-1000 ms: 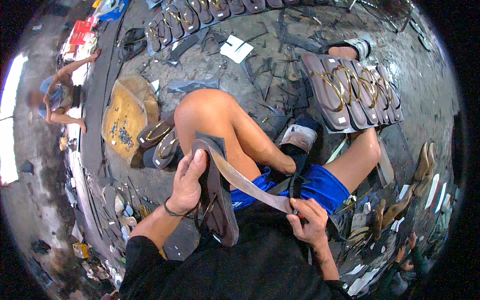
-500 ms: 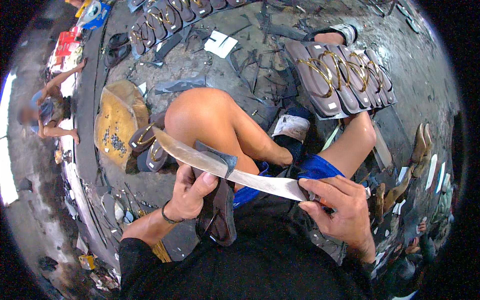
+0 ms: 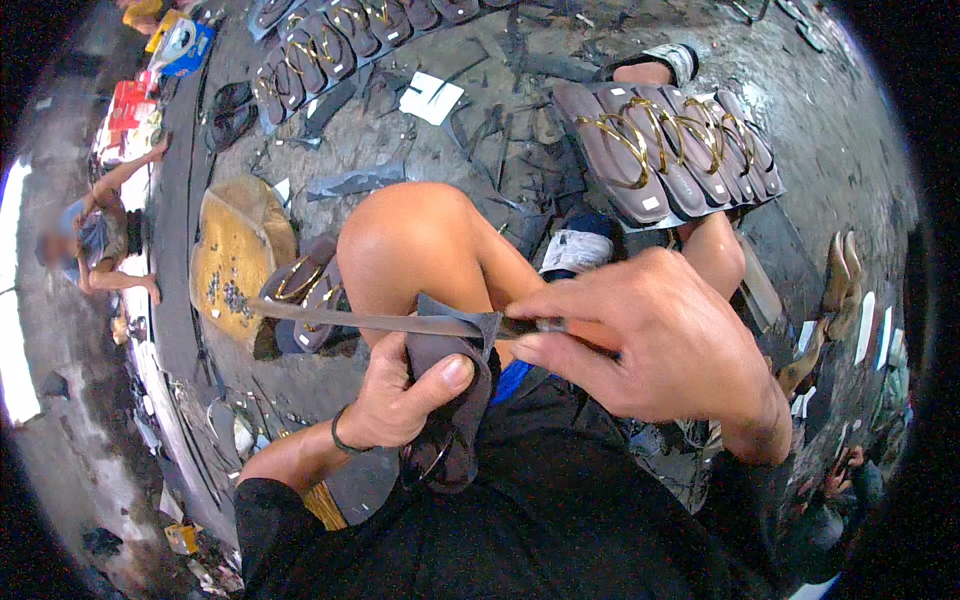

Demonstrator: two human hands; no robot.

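My left hand [image 3: 408, 398] grips a dark sandal [image 3: 447, 435] upright in front of my body, thumb lying across its sole. A grey sheet-like flap [image 3: 460, 312] sticks out around the sandal's far end. My right hand [image 3: 665, 345] is closed on the handle of a long knife [image 3: 365, 321], thumb and fingers pinching near the blade's base. Its narrow blade, seen nearly edge-on, points left and lies across the flap at the sandal's end. The palm side of my right hand is hidden.
Several gold-strapped sandals [image 3: 650, 205] rest on a sheet over a leg at right. Another pair [image 3: 310, 290] lies beside a wooden block [image 3: 225, 235] with small dark bits on it. More sandals [image 3: 335, 60] stand in rows beyond dark scraps. A person [image 3: 95, 235] sits far left.
My right hand has moved left and farther away, bringing the knife's handle close to the sandal. The blade has slid left and turned from its flat side to nearly edge-on.
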